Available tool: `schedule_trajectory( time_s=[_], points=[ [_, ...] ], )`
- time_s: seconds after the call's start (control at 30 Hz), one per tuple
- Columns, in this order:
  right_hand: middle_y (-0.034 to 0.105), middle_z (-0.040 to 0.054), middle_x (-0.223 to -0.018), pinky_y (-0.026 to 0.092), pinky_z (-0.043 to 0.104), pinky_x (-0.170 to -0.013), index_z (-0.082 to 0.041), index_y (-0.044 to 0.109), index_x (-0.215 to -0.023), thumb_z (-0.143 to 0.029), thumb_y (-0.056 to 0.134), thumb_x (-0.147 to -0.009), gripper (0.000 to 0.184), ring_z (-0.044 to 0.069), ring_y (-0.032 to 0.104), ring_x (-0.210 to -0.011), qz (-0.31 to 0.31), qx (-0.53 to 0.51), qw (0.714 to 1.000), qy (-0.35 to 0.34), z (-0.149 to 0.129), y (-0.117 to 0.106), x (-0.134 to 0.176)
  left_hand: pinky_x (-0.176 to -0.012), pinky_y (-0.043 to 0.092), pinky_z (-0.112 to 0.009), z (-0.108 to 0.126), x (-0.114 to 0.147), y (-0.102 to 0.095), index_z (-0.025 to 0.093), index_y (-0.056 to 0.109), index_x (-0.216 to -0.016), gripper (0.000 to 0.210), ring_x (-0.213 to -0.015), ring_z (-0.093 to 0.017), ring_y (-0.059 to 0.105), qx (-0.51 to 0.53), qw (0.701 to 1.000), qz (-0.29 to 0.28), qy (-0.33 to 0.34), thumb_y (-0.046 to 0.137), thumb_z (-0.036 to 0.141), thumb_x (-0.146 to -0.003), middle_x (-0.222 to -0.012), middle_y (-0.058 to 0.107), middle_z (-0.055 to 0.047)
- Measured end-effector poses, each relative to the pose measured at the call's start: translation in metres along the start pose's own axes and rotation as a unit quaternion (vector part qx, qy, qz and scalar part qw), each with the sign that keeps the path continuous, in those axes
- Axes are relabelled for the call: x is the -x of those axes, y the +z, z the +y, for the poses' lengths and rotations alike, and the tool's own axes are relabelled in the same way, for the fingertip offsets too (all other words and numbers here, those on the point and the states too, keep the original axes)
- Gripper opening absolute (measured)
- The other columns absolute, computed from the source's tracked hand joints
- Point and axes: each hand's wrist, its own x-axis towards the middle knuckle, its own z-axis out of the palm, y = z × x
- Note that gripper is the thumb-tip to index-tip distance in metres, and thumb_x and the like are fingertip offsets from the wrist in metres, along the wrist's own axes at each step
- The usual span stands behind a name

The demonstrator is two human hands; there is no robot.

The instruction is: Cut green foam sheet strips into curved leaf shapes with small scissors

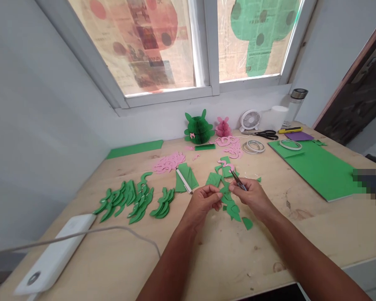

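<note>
Bright window (210,50) above pale wooden table (119,263)

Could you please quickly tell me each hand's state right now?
Left hand: curled in a pinch; whether it holds anything cannot be told.
Right hand: closed, holding scissors.

Scissors (238,180), in grip of right hand (251,195); left hand (204,200), near; on tabletop (122,265): green scraps (233,210), stacked green cutouts (141,207), pink cutouts (169,162), white pen (184,181).

At lower right, bare table (313,223) between the right arm (301,255) and green board (326,171) permits passage; at lower left, a cable (119,227) obstructs.
</note>
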Motion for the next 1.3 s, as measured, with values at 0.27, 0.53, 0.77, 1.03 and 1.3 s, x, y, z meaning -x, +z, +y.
schedule_trajectory(
  time_s=[0.27, 0.53, 0.77, 1.03, 1.3],
  points=[
    [0.041, -0.0033, -0.058, 0.03, 0.023, -0.053, -0.017, 0.054, -0.062, -0.034, 0.059, -0.072, 0.021, 0.011, 0.037, -0.056, -0.013, 0.033, 0.998, -0.05, 0.003, 0.001, 0.0, -0.046, 0.038, -0.021, -0.002, -0.003, 0.0, 0.015, 0.06, -0.062, 0.022, -0.042, -0.009, 0.048, -0.016, 1.0, 0.013, 0.021, 0.073, 0.032, -0.059, -0.046, 0.053, 0.002],
    [0.04, -0.0032, -0.056, 0.031, 0.024, -0.052, -0.017, 0.054, -0.061, -0.036, 0.059, -0.071, 0.022, 0.011, 0.037, -0.054, -0.003, 0.063, 0.997, -0.044, 0.006, 0.003, -0.001, -0.046, 0.037, -0.021, -0.003, -0.002, 0.0, 0.015, 0.06, -0.061, 0.02, -0.042, -0.008, 0.048, -0.028, 0.999, -0.001, 0.03, 0.072, 0.031, -0.061, -0.048, 0.052, 0.003],
    [0.043, -0.003, -0.058, 0.03, 0.024, -0.051, -0.016, 0.055, -0.062, -0.034, 0.058, -0.072, 0.021, 0.011, 0.037, -0.054, -0.013, 0.066, 0.996, -0.051, 0.01, 0.002, -0.002, -0.046, 0.037, -0.021, -0.004, -0.003, 0.0, 0.015, 0.061, -0.061, 0.019, -0.043, -0.008, 0.048, -0.027, 0.999, 0.006, 0.037, 0.073, 0.03, -0.06, -0.048, 0.052, 0.002],
    [0.043, -0.0034, -0.059, 0.031, 0.024, -0.053, -0.017, 0.053, -0.062, -0.036, 0.06, -0.071, 0.023, 0.011, 0.038, -0.055, 0.003, 0.044, 0.998, -0.046, 0.011, 0.002, -0.004, -0.044, 0.036, -0.02, -0.007, -0.005, -0.002, 0.014, 0.061, -0.062, 0.021, -0.041, -0.009, 0.048, -0.046, 0.999, -0.008, 0.021, 0.073, 0.031, -0.06, -0.045, 0.054, 0.001],
    [0.032, -0.0063, -0.054, 0.022, 0.023, -0.047, -0.018, 0.048, -0.06, -0.04, 0.062, -0.069, 0.028, 0.008, 0.026, -0.049, 0.019, 0.035, 0.999, -0.025, 0.009, -0.002, -0.004, -0.045, 0.038, -0.021, -0.006, -0.004, -0.006, 0.014, 0.062, -0.065, 0.019, -0.043, -0.009, 0.049, -0.067, 0.997, -0.024, 0.016, 0.073, 0.029, -0.061, -0.051, 0.061, -0.002]
  ],
)
